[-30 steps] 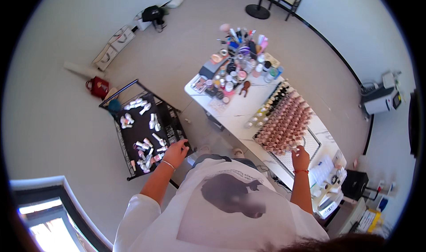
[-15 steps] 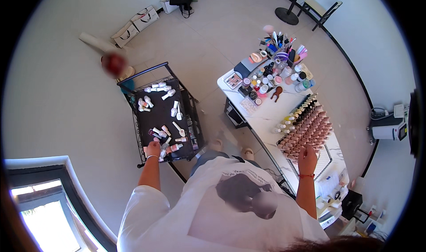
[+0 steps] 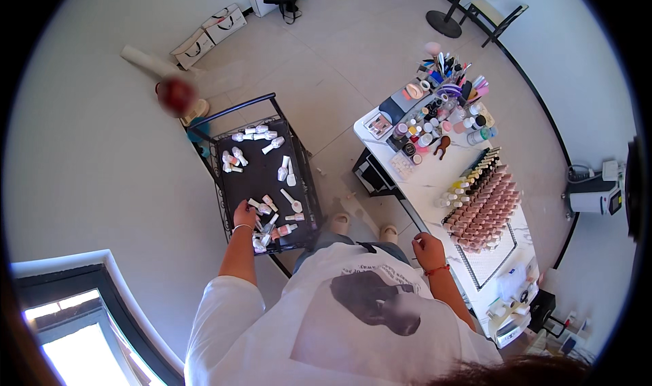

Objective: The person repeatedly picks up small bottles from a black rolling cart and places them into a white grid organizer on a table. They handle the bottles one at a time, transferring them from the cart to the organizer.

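My left hand [image 3: 244, 215] reaches down over the near left part of the black cart [image 3: 261, 172], its fingers drawn together among small nail polish bottles [image 3: 285, 230]. Whatever the fingers hold is hidden under the hand. More white-capped bottles lie on their sides in loose groups on the cart top. Off the left edge of the white marbled table, my right hand [image 3: 429, 251] hovers with curled fingers; their contents do not show. Right of it, dense slanted rows of pinkish-brown capped bottles [image 3: 483, 206] stand on a wire rack [image 3: 480, 285].
On the table's far end crowd jars, brushes and a brown clip [image 3: 442, 147]. Yellowish bottles [image 3: 456, 190] stand beside the pinkish-brown rows. The cart's blue-black handle bar [image 3: 238, 112] rises at its far side. A fan [image 3: 445, 23] and chair [image 3: 494, 20] stand at the back right.
My right hand has drawn back leftward from the bottle rows to beyond the table edge. My left hand has shifted slightly inward over the cart bottles. The whole view has swung a little.
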